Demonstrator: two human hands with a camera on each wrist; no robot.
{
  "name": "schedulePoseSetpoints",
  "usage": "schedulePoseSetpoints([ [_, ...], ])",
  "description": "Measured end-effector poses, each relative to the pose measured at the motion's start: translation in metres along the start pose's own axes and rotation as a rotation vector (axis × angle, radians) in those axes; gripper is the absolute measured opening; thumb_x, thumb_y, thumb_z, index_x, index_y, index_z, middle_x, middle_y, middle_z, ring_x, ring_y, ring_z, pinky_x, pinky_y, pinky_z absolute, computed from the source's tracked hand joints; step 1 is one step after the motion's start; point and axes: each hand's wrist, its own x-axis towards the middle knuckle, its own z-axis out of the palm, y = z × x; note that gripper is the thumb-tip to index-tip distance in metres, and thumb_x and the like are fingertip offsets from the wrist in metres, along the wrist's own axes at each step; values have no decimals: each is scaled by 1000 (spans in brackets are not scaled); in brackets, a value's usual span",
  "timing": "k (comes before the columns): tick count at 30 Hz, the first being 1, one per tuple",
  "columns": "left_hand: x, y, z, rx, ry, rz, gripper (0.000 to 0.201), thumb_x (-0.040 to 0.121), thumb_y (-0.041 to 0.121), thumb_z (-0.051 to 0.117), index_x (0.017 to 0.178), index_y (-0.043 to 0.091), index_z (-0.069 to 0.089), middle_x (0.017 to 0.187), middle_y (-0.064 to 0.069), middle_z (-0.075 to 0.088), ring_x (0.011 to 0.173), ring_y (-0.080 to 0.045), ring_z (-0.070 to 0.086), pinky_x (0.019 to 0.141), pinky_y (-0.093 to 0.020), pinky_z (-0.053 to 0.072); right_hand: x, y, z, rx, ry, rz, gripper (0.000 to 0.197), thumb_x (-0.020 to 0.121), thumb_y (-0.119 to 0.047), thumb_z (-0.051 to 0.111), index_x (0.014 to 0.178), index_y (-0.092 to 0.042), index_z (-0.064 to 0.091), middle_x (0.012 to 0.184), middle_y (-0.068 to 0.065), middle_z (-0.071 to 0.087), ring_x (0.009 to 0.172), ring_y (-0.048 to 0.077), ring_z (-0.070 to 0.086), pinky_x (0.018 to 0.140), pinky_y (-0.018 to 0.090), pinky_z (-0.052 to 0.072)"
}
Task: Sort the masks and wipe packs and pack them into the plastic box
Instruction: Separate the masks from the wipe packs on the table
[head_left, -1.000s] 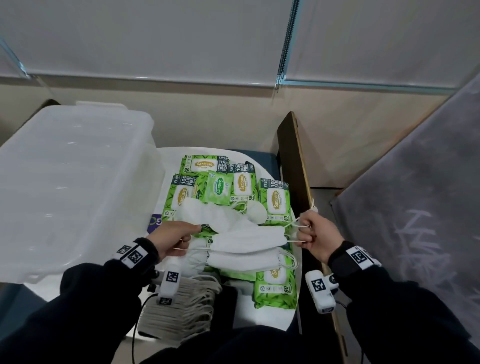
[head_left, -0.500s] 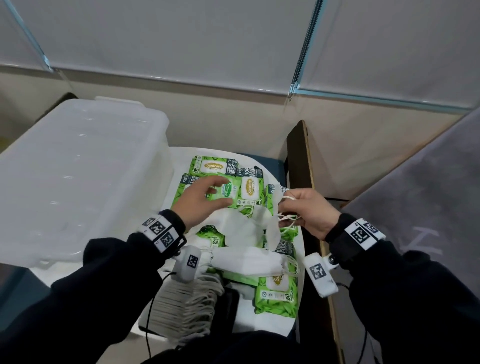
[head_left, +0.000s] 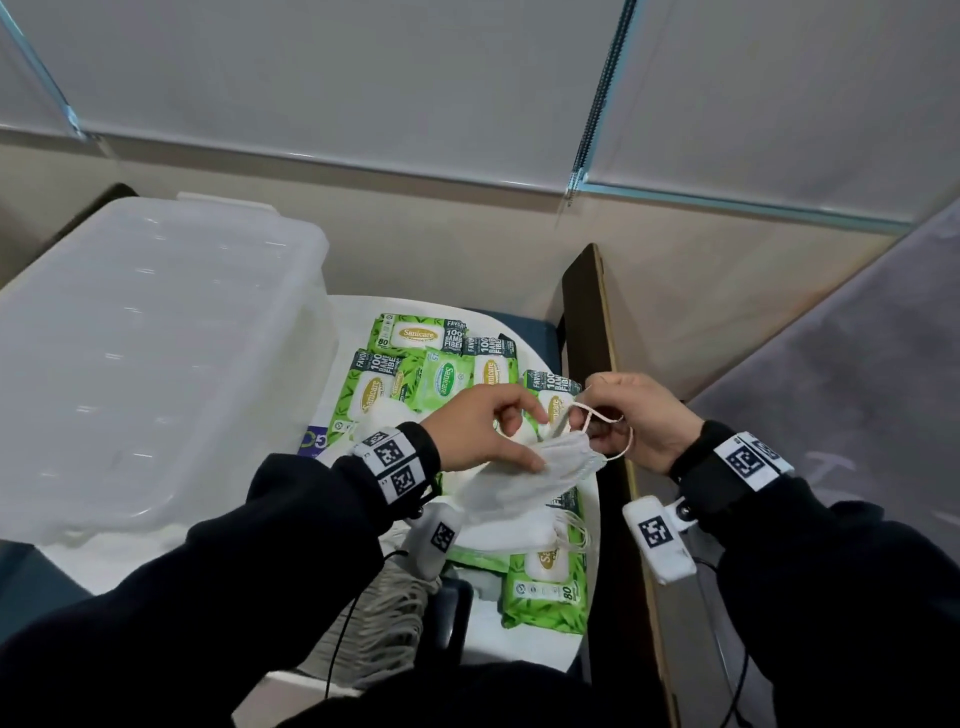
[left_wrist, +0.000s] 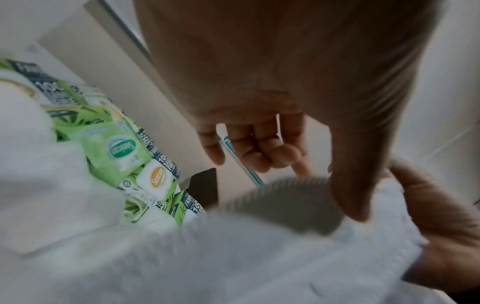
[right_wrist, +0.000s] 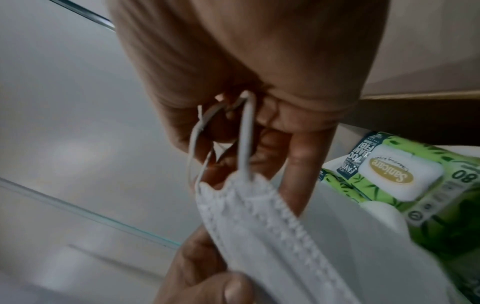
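Both hands are working one stack of white masks (head_left: 524, 478), lifted just above the bench (head_left: 535, 639). Left hand (head_left: 480, 428) is gripping the stack, thumb lying along its top edge and fingers curling over the far side. In the left wrist view the same stack (left_wrist: 207, 257) is filling the lower frame, blurred. Right hand (head_left: 636, 421) is pinching the ear loops (head_left: 605, 423) at the stack's right end, fingers curled round them. The right wrist view is showing the loops (right_wrist: 244, 139) running up into the curled fingers (right_wrist: 306, 156), with the crimped mask edges (right_wrist: 249, 209) hanging just below.

Green wipe packs (head_left: 415, 364) are lying flat on the bench under and beyond the hands, several overlapping. One more pack (head_left: 545, 582) is sitting near the bench's front edge. Another white mask (head_left: 509, 532) is lying on the packs below the held stack. A grey mask pile (head_left: 389, 618) is sitting at the front left, partly hidden by the left sleeve. The clear plastic box (head_left: 156, 338) is standing at the left on the bench, just beside the packs; I cannot tell what is inside.
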Motion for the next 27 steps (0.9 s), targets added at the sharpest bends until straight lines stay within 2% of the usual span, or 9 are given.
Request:
schedulePoseSetpoints([
  [4,-1,0,-1,-134,43,0,11,83,15,84,89,13,76,74,2,66,70,-16,55,76,-38,49,-2,2,-6,82,99,101,25,93,-3,56,70,-11,63,73,15,69,46,17,57,44,23,38],
  [10,8,5,14,-73,35,-71,66,79,31,86,137,36,55,129,9,62,116,-8,62,98,-31,54,3,10,0,109,115,161,14,94,-8,55,91,4,62,68,15,67,39,18,55,40,24,44],
  [13,16,8,27,2,20,-71,38,78,32,76,115,32,70,109,10,71,99,-10,68,92,-37,58,7,14,7,167,87,167,20,99,-14,57,104,5,62,70,18,69,42,20,58,41,26,47],
  [15,19,6,26,123,111,-81,13,84,27,71,95,24,75,84,4,74,80,-16,71,83,-44,59,9,19,9,200,93,182,27,98,-22,64,109,2,65,73,17,69,46,19,59,42,25,49],
  [18,17,2,10,205,342,-148,11,88,16,68,87,23,77,73,3,72,69,-15,66,74,-35,58,9,29,6,218,50,209,41,81,-32,81,112,-8,68,84,12,68,65,22,63,55,34,60],
  [20,11,4,-10,195,554,-185,13,86,14,68,76,22,73,67,8,68,63,-7,60,66,-22,52,6,36,6,206,24,188,27,80,-15,82,99,-13,62,91,19,70,77,29,70,63,46,64],
  [22,3,7,-29,192,712,-192,20,82,14,68,64,22,62,58,11,60,57,-5,55,57,-10,43,7,46,6,251,83,170,43,83,10,73,89,-20,43,94,28,71,80,34,72,59,46,64],
  [24,-1,5,-39,178,696,-174,19,79,13,68,63,20,61,57,10,59,59,-9,57,59,-16,46,9,54,8,290,142,171,48,84,19,67,84,-20,40,91,27,71,75,32,71,57,43,63],
  [27,-4,-10,-32,184,427,-197,17,80,10,72,89,23,71,84,8,70,76,-11,66,75,-25,53,12,65,16,256,129,249,33,90,12,63,76,-14,48,81,16,66,61,21,61,55,37,60],
])
